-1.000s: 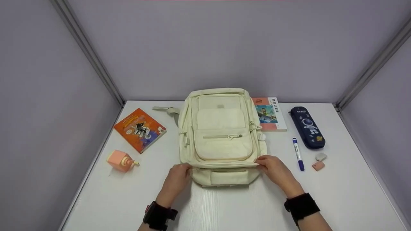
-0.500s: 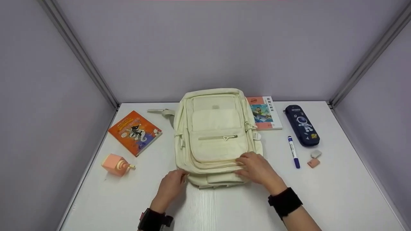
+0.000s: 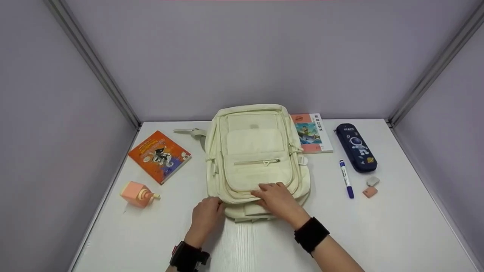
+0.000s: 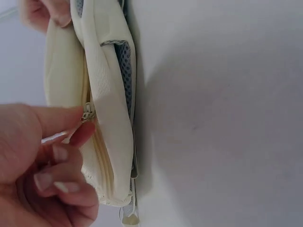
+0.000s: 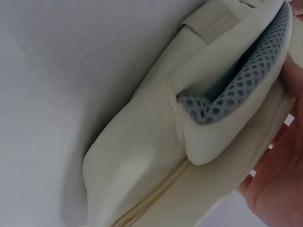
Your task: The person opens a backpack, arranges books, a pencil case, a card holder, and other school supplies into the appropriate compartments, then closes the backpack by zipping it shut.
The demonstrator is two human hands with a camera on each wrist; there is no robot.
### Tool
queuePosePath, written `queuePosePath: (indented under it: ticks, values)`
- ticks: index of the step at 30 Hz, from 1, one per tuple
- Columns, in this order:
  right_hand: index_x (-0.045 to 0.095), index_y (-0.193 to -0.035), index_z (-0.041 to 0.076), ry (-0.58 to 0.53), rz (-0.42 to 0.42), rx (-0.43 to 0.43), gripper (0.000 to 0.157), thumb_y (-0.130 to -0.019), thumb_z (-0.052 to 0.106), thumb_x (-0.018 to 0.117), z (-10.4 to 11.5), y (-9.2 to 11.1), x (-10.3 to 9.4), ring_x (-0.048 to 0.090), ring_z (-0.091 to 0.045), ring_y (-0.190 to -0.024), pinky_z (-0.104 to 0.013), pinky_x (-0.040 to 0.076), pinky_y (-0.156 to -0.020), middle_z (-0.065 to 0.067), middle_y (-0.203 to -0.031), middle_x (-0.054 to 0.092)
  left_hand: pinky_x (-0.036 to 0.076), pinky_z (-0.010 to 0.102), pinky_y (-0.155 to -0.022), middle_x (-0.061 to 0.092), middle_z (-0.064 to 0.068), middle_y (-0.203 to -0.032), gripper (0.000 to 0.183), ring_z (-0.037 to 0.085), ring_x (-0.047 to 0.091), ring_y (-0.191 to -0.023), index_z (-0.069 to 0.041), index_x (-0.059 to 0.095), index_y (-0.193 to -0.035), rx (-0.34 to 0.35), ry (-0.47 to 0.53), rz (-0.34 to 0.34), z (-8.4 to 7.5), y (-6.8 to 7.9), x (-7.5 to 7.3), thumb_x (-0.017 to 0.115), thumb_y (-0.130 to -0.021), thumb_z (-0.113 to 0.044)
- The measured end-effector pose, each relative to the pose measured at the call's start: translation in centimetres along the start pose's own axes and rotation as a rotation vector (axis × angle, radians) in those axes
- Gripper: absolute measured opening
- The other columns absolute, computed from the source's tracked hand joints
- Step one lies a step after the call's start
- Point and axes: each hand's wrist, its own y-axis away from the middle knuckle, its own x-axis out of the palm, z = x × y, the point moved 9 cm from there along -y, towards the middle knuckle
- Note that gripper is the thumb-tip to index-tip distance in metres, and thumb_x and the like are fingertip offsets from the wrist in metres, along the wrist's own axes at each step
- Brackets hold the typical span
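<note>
A cream backpack [image 3: 257,143] lies flat in the middle of the white table, its handle end towards me. My left hand [image 3: 207,215] is at its near left corner. In the left wrist view the thumb and a finger pinch a metal zipper pull [image 4: 88,111] on the side zipper. My right hand [image 3: 278,200] holds the near edge of the backpack's upper layer, a little right of centre, with fingertips on top. A grey mesh-lined opening [image 5: 232,92] shows below that edge in the right wrist view.
An orange book [image 3: 160,156] and a pink pump bottle [image 3: 138,194] are on the left. Another book [image 3: 312,134] lies partly beneath the backpack's right side. Further right are a navy pencil case [image 3: 356,148], a marker [image 3: 346,179] and two erasers [image 3: 370,192].
My right hand has left the near right corner and moved left along the front edge to near its middle. The left hand stays at the left corner. The head view has shifted slightly.
</note>
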Motion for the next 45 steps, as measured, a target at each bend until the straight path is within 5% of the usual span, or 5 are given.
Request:
queuePosePath:
  ticks: [9, 22, 34, 45]
  values:
    - [0.069, -0.123, 0.019, -0.181, -0.008, -0.052, 0.030, -0.097, 0.029, 0.062, -0.3, 0.2, -0.4, 0.062, -0.029, -0.112, -0.048, 0.049, -0.089, -0.014, -0.124, 0.065, 0.040, 0.033, -0.048, 0.054, -0.007, -0.063, 0.023, 0.011, 0.049, -0.054, -0.017, 0.063, -0.065, -0.019, -0.058, -0.110, 0.6, 0.1, -1.9, 0.077, -0.084, -0.018]
    - [0.070, -0.124, 0.018, -0.210, -0.054, -0.055, 0.028, -0.097, 0.024, 0.063, -0.7, 0.5, -2.8, 0.064, -0.025, -0.108, -0.041, 0.050, -0.091, -0.006, -0.121, 0.067, 0.049, 0.039, -0.049, 0.063, -0.003, -0.067, 0.013, 0.022, 0.063, -0.058, -0.014, 0.072, -0.073, 0.070, -0.108, -0.319, 0.3, 0.2, -5.3, 0.083, -0.078, -0.017]
    - [0.071, -0.121, 0.020, -0.222, -0.084, -0.093, 0.025, -0.097, 0.022, 0.063, -0.3, 0.6, -3.4, 0.067, -0.021, -0.094, -0.039, 0.053, -0.082, -0.002, -0.113, 0.068, 0.047, 0.042, -0.048, 0.061, 0.002, -0.065, 0.015, 0.026, 0.061, -0.056, -0.008, 0.069, -0.073, -0.024, -0.150, -0.355, 2.9, -0.1, -6.7, 0.079, -0.083, -0.013]
    - [0.071, -0.119, 0.019, -0.236, -0.102, -0.127, 0.024, -0.097, 0.023, 0.063, -0.2, 0.5, -3.8, 0.067, -0.022, -0.096, -0.039, 0.052, -0.083, -0.003, -0.112, 0.068, 0.045, 0.045, -0.043, 0.056, 0.007, -0.060, 0.021, 0.030, 0.057, -0.049, -0.005, 0.065, -0.067, 0.067, -0.313, -0.390, 2.9, -2.6, -6.2, 0.083, -0.077, -0.012]
